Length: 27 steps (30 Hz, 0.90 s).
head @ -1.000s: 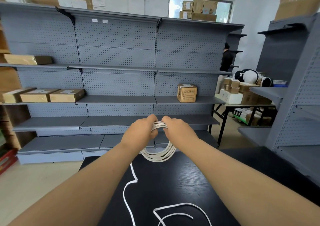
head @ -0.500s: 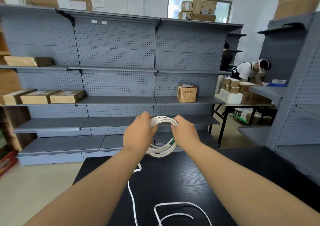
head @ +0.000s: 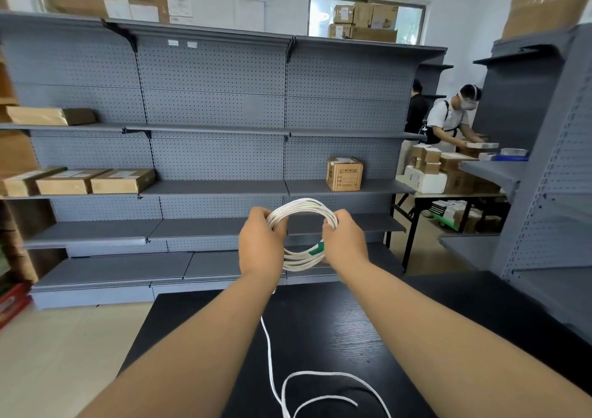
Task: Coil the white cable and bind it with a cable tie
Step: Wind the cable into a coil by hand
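I hold a coil of white cable upright in the air above the far edge of the black table. My left hand grips the coil's left side, my right hand grips its right side. A small green piece shows on the coil beside my right hand; I cannot tell whether it is the cable tie. The loose rest of the cable hangs from under my left hand and lies in loops on the table near me.
Grey metal shelving stands behind the table, with cardboard boxes on it. Another grey shelf unit is at the right. A person works at a table with boxes at the far right.
My hands rose and moved apart, and the coil opened into a wide ring. The loose cable on the table was drawn in a little. The person at the far right straightened up.
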Available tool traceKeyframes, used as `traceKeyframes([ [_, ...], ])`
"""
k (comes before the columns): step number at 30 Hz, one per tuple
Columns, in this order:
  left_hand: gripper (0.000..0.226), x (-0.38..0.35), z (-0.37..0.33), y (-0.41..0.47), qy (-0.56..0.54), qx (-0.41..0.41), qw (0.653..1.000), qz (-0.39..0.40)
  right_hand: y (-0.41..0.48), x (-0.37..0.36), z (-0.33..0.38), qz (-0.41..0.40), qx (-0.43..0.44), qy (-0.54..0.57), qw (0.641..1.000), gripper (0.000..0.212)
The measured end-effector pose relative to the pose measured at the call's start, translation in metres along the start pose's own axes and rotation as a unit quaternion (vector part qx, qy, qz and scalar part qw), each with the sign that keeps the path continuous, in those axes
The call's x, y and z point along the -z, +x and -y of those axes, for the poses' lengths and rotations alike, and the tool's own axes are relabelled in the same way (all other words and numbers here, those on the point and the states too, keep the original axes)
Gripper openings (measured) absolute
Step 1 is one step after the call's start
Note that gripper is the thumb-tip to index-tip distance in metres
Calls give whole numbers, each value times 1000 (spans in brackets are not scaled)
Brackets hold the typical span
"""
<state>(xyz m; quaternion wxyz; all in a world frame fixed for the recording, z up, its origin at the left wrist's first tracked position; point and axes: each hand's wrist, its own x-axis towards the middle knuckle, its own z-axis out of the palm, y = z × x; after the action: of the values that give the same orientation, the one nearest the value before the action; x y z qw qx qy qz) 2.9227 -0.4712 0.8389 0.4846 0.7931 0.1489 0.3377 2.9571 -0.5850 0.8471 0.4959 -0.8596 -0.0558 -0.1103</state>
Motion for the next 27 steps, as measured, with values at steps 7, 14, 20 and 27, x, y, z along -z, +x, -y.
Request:
traceKeyframes([
  [7, 5, 8, -5, 7, 225, -145, 963, 39, 0, 9, 5, 19, 126, -108, 986, 10],
  [14, 21, 7, -6, 11, 378, -221, 896, 77, -8, 9, 10, 59, 247, -283, 925, 19],
  [20, 10, 6, -5, 7, 360, -218, 904, 79, -5, 8, 5, 47, 235, -281, 929, 19],
  [27, 21, 1, 6, 2, 279, -178, 942, 61, -1, 8, -1, 22, 186, -187, 964, 16],
])
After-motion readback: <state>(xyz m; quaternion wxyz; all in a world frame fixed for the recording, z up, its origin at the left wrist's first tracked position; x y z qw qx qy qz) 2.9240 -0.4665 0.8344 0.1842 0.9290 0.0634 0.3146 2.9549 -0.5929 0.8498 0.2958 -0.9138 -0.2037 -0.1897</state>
